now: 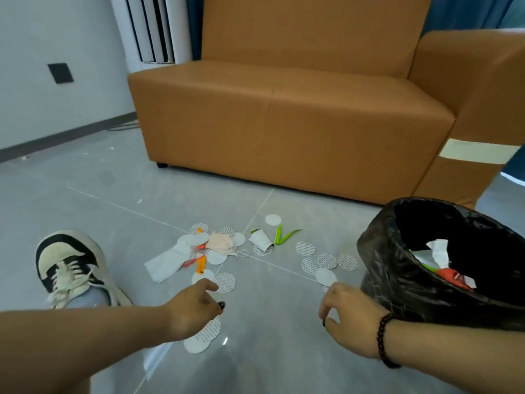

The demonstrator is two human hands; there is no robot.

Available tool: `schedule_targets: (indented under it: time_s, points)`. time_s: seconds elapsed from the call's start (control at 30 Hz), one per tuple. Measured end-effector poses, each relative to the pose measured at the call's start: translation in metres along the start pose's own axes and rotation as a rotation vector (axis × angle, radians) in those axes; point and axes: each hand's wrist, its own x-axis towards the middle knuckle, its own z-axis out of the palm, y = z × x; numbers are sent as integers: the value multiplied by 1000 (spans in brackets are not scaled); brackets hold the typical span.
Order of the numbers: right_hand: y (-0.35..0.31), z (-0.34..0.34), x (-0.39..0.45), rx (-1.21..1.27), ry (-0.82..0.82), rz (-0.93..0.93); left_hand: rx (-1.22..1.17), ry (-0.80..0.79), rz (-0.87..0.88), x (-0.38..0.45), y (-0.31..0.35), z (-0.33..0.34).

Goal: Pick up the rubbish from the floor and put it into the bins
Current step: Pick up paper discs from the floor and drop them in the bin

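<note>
Round white foil discs, crumpled white paper and green and orange wrappers lie scattered on the grey tiled floor before a tan leather sofa. The left hand hovers over discs, fingers loosely curled, holding nothing. The right hand, likewise empty, hangs beside the black-lined bin, which holds scraps.

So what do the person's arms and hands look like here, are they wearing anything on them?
Both forearms are bare, with no sleeves in view. The right hand has a bracelet of dark round beads around its wrist. The left hand wears nothing on its wrist. Both hands show dark polish on the visible thumbnails. No gloves, watch or rings are visible.
</note>
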Motion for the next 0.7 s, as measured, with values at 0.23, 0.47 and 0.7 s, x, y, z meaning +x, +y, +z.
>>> schedule_targets:
  time_s: [0.23, 0.47, 0.7]
  points:
    - [-12, 29, 51, 1, -76, 105, 420, -79, 34, 23, -33, -9]
    - [-4, 65, 103, 173, -18, 266, 511, -47, -12, 47, -61, -10]
    - [61, 81, 119, 155, 72, 557, 609, -19, -167, 68, -77, 1]
